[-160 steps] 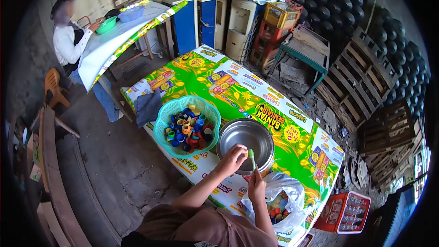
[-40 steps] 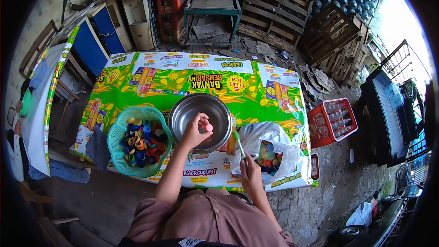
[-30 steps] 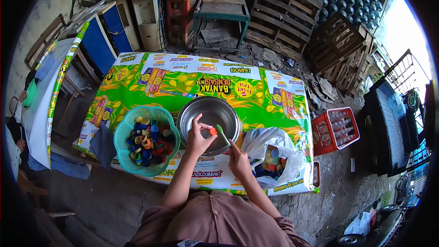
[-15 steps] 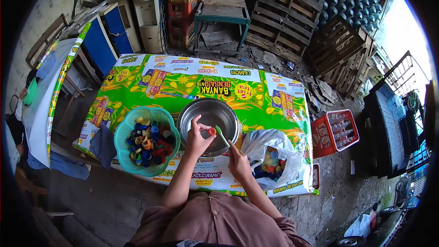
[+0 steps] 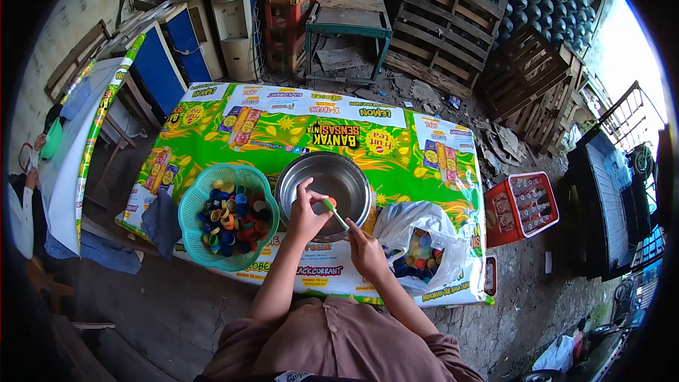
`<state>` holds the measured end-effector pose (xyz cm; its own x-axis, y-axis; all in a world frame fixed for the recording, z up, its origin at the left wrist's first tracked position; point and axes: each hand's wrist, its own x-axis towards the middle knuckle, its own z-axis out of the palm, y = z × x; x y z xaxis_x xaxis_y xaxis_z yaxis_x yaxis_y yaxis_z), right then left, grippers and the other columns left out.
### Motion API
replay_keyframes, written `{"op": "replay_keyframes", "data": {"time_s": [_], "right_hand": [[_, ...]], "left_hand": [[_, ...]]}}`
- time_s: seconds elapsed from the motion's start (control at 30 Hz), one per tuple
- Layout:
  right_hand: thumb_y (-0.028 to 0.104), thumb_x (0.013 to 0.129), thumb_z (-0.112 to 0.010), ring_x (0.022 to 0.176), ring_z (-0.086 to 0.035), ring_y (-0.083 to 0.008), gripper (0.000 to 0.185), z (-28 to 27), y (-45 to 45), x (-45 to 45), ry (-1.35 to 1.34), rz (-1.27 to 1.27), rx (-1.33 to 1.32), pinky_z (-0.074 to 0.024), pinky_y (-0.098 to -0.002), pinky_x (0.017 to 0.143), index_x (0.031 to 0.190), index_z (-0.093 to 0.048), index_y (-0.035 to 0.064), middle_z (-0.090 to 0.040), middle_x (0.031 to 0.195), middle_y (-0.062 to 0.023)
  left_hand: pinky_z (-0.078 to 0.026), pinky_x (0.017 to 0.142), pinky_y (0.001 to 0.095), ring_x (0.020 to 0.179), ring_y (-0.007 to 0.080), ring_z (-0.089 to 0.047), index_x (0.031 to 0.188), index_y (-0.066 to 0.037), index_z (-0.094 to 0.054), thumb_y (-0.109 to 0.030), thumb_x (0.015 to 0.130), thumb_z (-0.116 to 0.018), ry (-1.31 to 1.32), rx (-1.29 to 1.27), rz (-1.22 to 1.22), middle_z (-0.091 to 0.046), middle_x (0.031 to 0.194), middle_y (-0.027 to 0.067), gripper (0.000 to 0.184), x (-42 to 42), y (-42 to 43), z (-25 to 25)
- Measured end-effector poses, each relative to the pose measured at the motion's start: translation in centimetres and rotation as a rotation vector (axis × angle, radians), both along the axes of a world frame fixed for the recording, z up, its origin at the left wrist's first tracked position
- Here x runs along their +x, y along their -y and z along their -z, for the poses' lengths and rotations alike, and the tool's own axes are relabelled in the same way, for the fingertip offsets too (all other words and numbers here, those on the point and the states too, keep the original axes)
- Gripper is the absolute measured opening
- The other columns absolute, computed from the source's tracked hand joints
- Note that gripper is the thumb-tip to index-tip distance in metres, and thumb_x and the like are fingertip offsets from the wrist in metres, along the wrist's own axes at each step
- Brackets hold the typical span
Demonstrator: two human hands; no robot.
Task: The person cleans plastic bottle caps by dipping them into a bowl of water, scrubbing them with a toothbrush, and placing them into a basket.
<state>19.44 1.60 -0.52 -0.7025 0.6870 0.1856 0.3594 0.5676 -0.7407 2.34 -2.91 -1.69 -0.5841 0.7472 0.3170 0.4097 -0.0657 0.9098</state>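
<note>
My left hand (image 5: 306, 213) pinches a small orange-red cap (image 5: 332, 201) over the steel bowl (image 5: 363, 205). In my right hand (image 5: 366, 251) is a thin tool with a green head (image 5: 328, 205), and that head touches or overlaps the cap. To the left of the bowl, a turquoise basket (image 5: 189, 223) holds many coloured bottle caps (image 5: 237, 219). A white plastic bag (image 5: 445, 226) with more caps inside lies open at the right of the bowl.
A patterned green and white cloth covers the table (image 5: 283, 131). A grey cloth (image 5: 161, 223) hangs at its left edge. A red bottle crate (image 5: 498, 216) stands on the floor at right. Another person's hands (image 5: 34, 163) are at the far-left table, near a green bowl (image 5: 52, 139).
The green head of the tool has moved left, from beside the cap onto it. Earlier the cap was held clear of the tool, and my right hand was further right, near the bag.
</note>
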Motion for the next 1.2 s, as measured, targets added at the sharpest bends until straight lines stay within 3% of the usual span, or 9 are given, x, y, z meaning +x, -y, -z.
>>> {"op": "replay_keyframes", "data": {"time_s": [0.33,0.63,0.83,0.93,1.13,1.2], "right_hand": [[0.01,0.085,-0.046,0.072,-0.059,-0.036,0.034,0.4,-0.6,0.6,0.023,-0.004,-0.092,-0.0468,-0.0418,0.062,0.119,-0.046,0.0061,-0.061,0.083,-0.0194],[0.01,0.085,-0.047,0.071,-0.06,-0.0356,0.035,0.5,-0.3,0.6,-0.006,0.03,-0.037,-0.0471,-0.041,0.061,0.119,-0.046,0.0065,-0.061,0.08,-0.0186],[0.01,0.085,-0.047,0.071,-0.06,-0.0361,0.035,0.9,-0.3,0.5,-0.061,0.015,-0.067,-0.0471,-0.0406,0.06,0.119,-0.047,0.0061,-0.061,0.081,-0.0202],[0.01,0.085,-0.047,0.072,-0.06,-0.0363,0.034,1.1,-0.1,0.5,-0.108,0.006,-0.137,-0.0471,-0.0404,0.06,0.119,-0.047,0.006,-0.06,0.081,-0.0211],[0.008,0.084,-0.047,0.074,-0.06,-0.0367,0.035,-1.2,0.5,0.6,0.039,0.041,-0.049,-0.0471,-0.0411,0.061,0.119,-0.047,0.0091,-0.059,0.083,-0.023],[0.008,0.084,-0.048,0.073,-0.059,-0.0374,0.035,-1.5,0.5,0.5,-0.151,0.061,-0.106,-0.0469,-0.0415,0.061,0.119,-0.047,0.0099,-0.059,0.083,-0.0237]], "left_hand": [[-0.048,0.077,0.0288,0.081,0.0185,-0.06,0.122,-0.001,-0.026,0.002,0.063,-0.071,-0.018,0.065,0.005,-0.058,0.083,0.0114,0.074,-0.4,-0.1,-0.3],[-0.05,0.07,0.0266,0.078,0.019,-0.062,0.119,-0.001,-0.029,0.003,0.067,-0.067,0.147,0.059,-0.012,-0.057,0.09,0.0138,0.065,0.0,0.6,-1.7],[-0.049,0.076,0.0254,0.088,0.0143,-0.058,0.111,0.001,-0.043,-0.001,0.073,-0.064,0.375,0.078,0.079,-0.057,0.095,0.0096,0.044,-0.5,0.7,-0.5],[-0.046,0.078,0.0225,0.087,0.0102,-0.056,0.113,-0.002,-0.048,-0.008,0.083,-0.057,0.498,0.086,0.221,-0.056,0.099,0.006,0.032,-0.4,0.5,-0.1],[-0.043,0.075,0.0217,0.084,0.0063,-0.051,0.111,-0.003,-0.052,-0.017,0.088,-0.049,0.857,-0.002,0.252,-0.056,0.103,0.0019,0.027,-0.6,0.9,-0.3],[-0.043,0.076,0.0223,0.085,0.0074,-0.052,0.111,-0.004,-0.052,-0.016,0.088,-0.05,0.994,0.049,0.289,-0.056,0.104,0.0029,0.026,-0.8,1.0,-0.5]]}}
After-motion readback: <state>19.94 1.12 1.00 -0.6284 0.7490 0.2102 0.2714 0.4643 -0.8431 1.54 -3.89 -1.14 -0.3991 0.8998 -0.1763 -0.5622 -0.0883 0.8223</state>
